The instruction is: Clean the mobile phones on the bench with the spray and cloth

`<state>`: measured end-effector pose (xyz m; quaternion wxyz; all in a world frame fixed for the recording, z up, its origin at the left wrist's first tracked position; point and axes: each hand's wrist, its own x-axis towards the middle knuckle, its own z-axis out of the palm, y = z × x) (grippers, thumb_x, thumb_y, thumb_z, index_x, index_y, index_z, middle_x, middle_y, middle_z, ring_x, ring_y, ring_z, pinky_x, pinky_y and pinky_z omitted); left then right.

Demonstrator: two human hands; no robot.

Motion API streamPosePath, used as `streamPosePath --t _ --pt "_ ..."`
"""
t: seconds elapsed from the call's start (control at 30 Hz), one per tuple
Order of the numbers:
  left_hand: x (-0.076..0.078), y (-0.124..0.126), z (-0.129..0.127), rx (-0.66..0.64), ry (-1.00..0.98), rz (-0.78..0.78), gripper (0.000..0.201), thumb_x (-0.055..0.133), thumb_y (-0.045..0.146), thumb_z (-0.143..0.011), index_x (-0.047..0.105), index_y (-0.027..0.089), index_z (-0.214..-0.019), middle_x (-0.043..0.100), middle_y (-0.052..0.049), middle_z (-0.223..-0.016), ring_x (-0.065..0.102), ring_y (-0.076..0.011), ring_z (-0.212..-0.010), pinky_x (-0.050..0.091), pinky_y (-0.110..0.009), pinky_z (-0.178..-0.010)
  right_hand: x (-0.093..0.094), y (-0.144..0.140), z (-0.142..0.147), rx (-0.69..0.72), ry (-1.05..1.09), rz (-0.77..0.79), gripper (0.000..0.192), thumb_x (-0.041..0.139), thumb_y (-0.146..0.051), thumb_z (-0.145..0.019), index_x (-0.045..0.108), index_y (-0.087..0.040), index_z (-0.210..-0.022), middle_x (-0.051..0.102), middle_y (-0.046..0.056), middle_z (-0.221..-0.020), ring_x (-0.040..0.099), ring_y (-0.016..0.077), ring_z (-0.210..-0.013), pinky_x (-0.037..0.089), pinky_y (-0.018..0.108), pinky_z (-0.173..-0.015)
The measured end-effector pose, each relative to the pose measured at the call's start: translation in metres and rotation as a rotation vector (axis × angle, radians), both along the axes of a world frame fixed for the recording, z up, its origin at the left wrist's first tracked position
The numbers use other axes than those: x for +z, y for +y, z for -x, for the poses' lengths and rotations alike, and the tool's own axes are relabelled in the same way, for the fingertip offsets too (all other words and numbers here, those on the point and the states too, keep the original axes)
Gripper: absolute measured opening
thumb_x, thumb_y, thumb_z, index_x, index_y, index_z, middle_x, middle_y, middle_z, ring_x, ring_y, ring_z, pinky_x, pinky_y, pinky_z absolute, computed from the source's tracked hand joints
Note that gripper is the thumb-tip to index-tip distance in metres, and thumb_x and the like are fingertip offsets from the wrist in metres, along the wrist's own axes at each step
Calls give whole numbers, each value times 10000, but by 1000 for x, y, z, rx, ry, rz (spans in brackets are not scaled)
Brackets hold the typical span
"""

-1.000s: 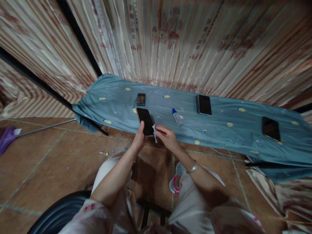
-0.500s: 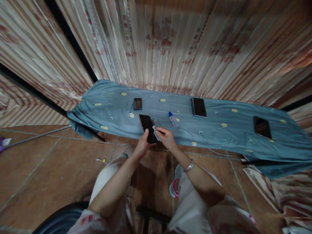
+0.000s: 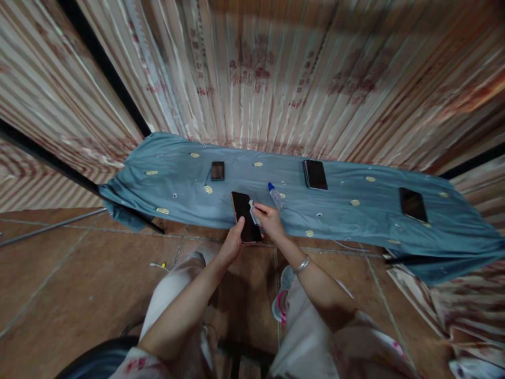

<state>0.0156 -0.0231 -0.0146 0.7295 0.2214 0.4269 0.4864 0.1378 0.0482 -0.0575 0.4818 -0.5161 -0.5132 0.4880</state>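
My left hand (image 3: 233, 243) is closed round the lower left edge of a dark smartphone (image 3: 241, 208), its thumb along the side of the black screen. The phone is tilted, above the front edge of the cloth-covered table. Pinched in my right hand (image 3: 270, 220) is a small light grey cloth (image 3: 254, 212), which lies against the right part of the screen. My fingers hide some of the cloth. Just beyond my right hand, a small clear bottle (image 3: 278, 198) with a blue cap lies on its side.
A blue-green cloth with yellow motifs covers the long table (image 3: 181, 181). On it lie a small dark square object (image 3: 218, 171), a black phone-like device (image 3: 316, 175) and another dark phone (image 3: 413, 205). Striped curtains (image 3: 252, 95) hang behind; black poles (image 3: 106, 68) stand left.
The phone has shifted slightly right and toward me, with my left hand moving along. My right hand keeps the cloth on the screen. The whole view has shifted a little.
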Motion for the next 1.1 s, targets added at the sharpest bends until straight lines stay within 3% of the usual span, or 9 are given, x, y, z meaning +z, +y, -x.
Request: streamPosePath --t 0.17,0.3,0.53,0.73,1.1 --pt "1 6 3 40 -39 -4 471 433 421 -973 658 70 -1193 767 -128 -889 743 -238 -804 598 -359 -760 -1 -3 4 19 49 40 423 720 -428 -705 767 -162 -1030 780 72 -921 703 191 -752 564 292 -664" --pt "1 10 6 82 -24 48 482 353 382 -1000 620 76 -1259 767 -116 -848 743 -229 -762 600 -353 -729 -2 -7 8 45 63 115 526 705 -465 -687 745 -142 -1100 757 40 -779 601 137 -541 462 232 -438" --pt "-2 14 11 108 -58 40 534 311 436 -1002 551 125 -1365 766 -117 -969 740 -233 -811 592 -342 -726 -1 -11 7 76 45 99 512 697 -472 -688 751 -153 -1085 735 22 -722 537 120 -474 428 232 -397" --pt "0 11 11 44 -81 29 546 301 458 -999 585 104 -1303 761 -111 -863 715 -208 -637 571 -316 -605 -3 -6 3 26 8 51 454 691 -456 -722 752 -169 -1068 764 40 -818 626 143 -579 505 254 -520" --pt "2 -1 7 -67 -118 -2 579 279 485 -995 624 48 -1153 738 -140 -775 715 -229 -644 561 -326 -623 2 7 -8 -81 -28 -4 348 681 -411 -748 761 -179 -995 778 67 -953 714 229 -866 559 369 -821"
